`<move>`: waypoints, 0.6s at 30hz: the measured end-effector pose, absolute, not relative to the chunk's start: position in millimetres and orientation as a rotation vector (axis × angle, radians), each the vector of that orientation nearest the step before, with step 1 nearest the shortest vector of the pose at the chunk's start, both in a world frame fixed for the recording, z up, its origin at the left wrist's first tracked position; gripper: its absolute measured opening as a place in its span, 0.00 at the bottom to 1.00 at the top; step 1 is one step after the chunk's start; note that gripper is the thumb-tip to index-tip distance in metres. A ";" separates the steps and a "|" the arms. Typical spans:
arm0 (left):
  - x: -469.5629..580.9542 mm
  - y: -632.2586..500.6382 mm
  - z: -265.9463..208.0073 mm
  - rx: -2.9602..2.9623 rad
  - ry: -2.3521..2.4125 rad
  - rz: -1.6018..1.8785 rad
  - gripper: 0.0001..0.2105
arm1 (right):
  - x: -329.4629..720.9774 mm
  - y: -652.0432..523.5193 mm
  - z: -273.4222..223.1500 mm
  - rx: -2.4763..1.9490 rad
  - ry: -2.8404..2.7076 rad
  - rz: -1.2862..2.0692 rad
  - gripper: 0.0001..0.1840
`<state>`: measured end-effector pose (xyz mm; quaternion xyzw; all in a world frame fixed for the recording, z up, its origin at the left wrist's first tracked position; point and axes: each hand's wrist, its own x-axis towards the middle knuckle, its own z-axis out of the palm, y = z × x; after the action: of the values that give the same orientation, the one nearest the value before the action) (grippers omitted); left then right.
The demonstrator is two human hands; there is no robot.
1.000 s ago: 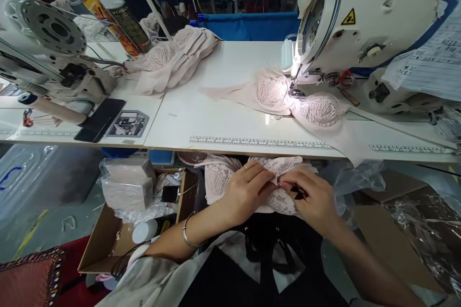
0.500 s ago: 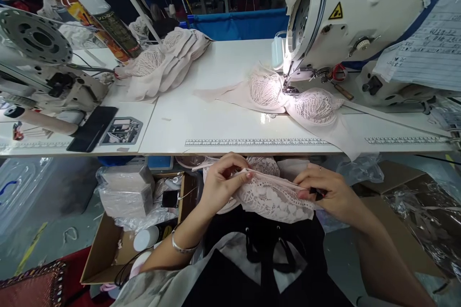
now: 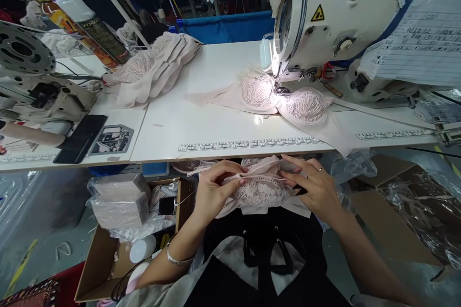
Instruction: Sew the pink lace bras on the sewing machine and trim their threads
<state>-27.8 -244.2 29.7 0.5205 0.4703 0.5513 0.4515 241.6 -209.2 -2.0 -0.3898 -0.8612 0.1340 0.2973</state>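
A pale pink lace bra (image 3: 262, 192) is held at my lap, just below the table's front edge. My left hand (image 3: 218, 189) pinches its upper edge between thumb and fingers. My right hand (image 3: 311, 184) grips the fabric on the other side, and a small black tool (image 3: 299, 190) sticks out from under its fingers; its kind is not clear. Another pink bra (image 3: 304, 105) lies on the table beneath the needle of the lit sewing machine (image 3: 331, 19), a thin strap trailing from it to the right.
Stacked bra pieces (image 3: 158, 69) lie at the back left, beside spray cans (image 3: 97, 29). A second machine (image 3: 39, 81) and a black phone-like slab (image 3: 81, 139) are at the left. Below stand a cardboard box (image 3: 86, 268) and, at right, an open carton (image 3: 392, 220).
My right hand has moved up and left along the fabric, closer to my left hand. The lace, stretched out before, is now bunched and folded. The view has shifted slightly.
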 end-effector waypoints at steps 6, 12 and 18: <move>-30.3 -244.7 31.9 1.491 1.072 1.313 0.04 | 235.9 -191.6 -3.0 -0.899 -2.181 0.443 0.18; -32.4 -245.3 38.2 1.625 0.971 1.208 0.04 | 234.9 -179.9 -0.1 -0.857 -2.254 0.519 0.14; -40.5 -243.9 38.8 1.448 0.790 1.068 0.02 | 245.0 -179.4 18.3 -0.735 -2.230 1.081 0.11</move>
<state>-40.5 -243.9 38.8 0.6129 0.3345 0.4523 0.5549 245.0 -179.4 18.3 -0.2733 -0.8294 0.4022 0.2750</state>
